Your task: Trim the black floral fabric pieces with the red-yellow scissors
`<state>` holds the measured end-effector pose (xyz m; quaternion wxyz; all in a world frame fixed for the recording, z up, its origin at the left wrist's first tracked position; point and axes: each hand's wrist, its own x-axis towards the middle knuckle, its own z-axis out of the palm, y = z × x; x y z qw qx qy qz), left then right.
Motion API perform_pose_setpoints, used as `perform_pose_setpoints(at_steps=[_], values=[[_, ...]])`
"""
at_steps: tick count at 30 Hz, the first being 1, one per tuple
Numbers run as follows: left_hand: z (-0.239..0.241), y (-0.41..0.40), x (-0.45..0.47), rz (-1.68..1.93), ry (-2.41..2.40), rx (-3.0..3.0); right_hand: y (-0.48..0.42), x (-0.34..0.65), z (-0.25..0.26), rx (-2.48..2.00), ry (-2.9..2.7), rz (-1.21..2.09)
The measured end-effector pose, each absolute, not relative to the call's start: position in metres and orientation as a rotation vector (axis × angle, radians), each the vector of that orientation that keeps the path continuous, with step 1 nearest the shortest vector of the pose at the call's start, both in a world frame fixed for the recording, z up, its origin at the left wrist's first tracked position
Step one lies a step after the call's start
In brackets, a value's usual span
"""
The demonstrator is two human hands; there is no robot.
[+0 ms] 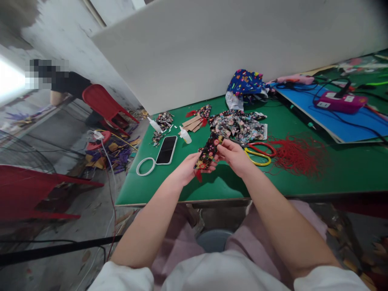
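Place: a small craft workshop, by its look
Handwork: flowered cloth piece (pixel 207 152) held near the front edge of a green surface (pixel 133 192)
Supplies: scissors (pixel 249 145) beside tangled red thread (pixel 295 155); patterned fabric (pixel 238 124) toward the back edge; white squeeze bottle (pixel 186 136) nearer the left edge
Power: purple power strip (pixel 341 102) toward the right end
Floor: strewn with scraps (pixel 118 159)
Beyond the left edge: another person (pixel 77 84), red chair (pixel 100 101), stained wall (pixel 65 30)
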<state>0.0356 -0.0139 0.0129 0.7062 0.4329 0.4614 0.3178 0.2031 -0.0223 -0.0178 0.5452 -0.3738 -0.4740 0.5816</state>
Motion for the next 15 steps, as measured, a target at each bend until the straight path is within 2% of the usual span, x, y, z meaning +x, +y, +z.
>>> perform_pose_setpoints(at_steps=[6, 15], values=[[0.011, -0.018, 0.035, 0.681, 0.936, 0.842, -0.023, 0.213, -0.013, -1.107, -1.383, 1.162], [0.025, -0.008, 0.023, 0.812, 0.943, 0.76, -0.032, 0.306, -0.03, -1.881, -1.71, 0.436]])
